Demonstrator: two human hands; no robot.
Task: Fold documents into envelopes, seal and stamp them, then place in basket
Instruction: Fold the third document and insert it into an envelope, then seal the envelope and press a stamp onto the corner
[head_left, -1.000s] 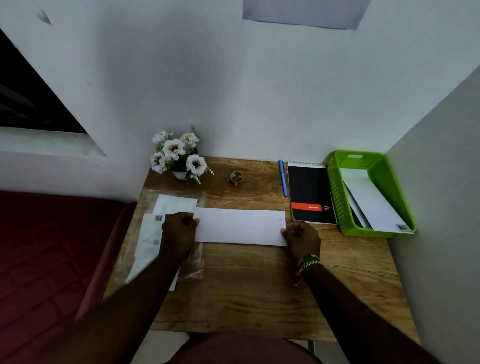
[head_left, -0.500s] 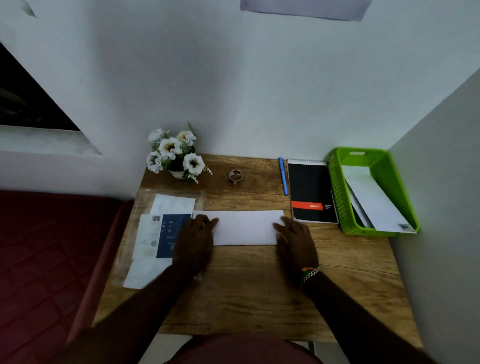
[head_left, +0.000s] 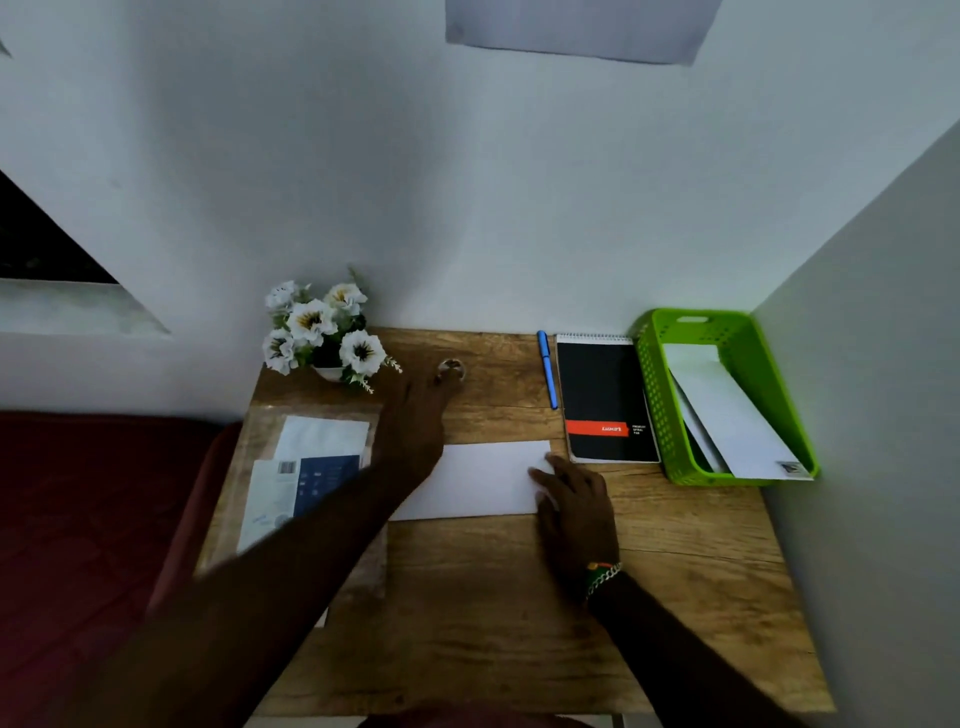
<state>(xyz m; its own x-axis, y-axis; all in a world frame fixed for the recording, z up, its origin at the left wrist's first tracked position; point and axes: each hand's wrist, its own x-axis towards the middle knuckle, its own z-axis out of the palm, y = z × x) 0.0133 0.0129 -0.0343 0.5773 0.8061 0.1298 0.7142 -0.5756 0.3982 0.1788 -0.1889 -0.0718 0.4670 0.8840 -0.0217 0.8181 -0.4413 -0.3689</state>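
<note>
Left hand (head_left: 415, 415) reaching out at the small tape roll (head_left: 450, 369), right hand (head_left: 574, 501) pressing flat!
Right fingers lying straight on the white envelope (head_left: 483, 478); left grip impossible to judge.

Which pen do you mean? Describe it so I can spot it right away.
Find the green basket at the table's back right. Left of it lies a black notepad, and the pen lies along its left edge. It is slim and blue.

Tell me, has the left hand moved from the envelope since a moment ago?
Yes. The left hand has left the white envelope and reached toward the wall, fingertips now at the small tape roll beside the flower pot.
</note>
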